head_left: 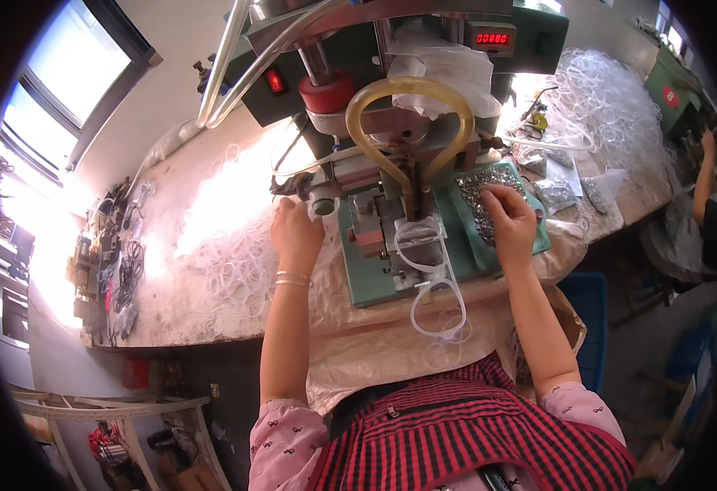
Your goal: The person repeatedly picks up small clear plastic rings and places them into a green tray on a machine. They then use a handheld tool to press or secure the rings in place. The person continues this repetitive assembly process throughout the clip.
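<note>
My left hand (297,235) is curled beside a round green knob (322,200) on the left of the press (330,119). Its fingertips are hidden, so what they hold, if anything, does not show. My right hand (512,227) pinches at the edge of a green tray (545,239) of small shiny metal pieces (474,195); anything between the fingertips is too small to make out. Under the press head, clear plastic loops (438,334) lie over the metal fixture (387,237) and hang off the front of the green base plate (366,290). A yellowish hose (411,86) arches above them.
Clear loops (227,266) lie heaped on the table at left, with a bigger heap (604,106) at back right. Bags of small parts (555,195) lie right of the tray. Tools and cables (125,270) line the left edge. Another person's arm (704,176) shows at far right.
</note>
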{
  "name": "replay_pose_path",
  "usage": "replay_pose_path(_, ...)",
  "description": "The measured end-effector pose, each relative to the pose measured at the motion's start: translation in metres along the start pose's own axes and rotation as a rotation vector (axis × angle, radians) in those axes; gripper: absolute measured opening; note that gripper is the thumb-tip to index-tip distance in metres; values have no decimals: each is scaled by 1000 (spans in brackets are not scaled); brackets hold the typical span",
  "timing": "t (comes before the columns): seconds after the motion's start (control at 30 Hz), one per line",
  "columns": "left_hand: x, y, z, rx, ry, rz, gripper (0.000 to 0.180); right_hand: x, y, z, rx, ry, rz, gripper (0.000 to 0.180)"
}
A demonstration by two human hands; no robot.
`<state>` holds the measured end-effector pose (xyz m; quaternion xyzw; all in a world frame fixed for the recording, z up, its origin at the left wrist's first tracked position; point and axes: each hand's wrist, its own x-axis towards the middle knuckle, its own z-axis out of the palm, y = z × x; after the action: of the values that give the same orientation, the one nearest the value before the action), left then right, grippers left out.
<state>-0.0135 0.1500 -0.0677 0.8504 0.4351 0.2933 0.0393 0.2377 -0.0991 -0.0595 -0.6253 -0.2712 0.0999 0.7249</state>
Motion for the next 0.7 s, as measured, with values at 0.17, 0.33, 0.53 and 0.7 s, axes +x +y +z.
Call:
replay_pose_path(0.17,-4,-8,-12,-147,100,-82,14,-32,-3,-62,-491,102,-241,12)
replay_pose_path(0.33,-38,-59,-85,-708,241,-265,10,-58,-10,-127,-467,196,-76,11)
replay_pose_path(0.53,-84,-91,-68,-1351,-184,-708,22,-41,-68,-43,-272,-286,-229,19)
replay_pose_path(0.7,-42,-46,-28,-1250,-140,-455,11,-4,-70,37,-195,-328,-301,21)
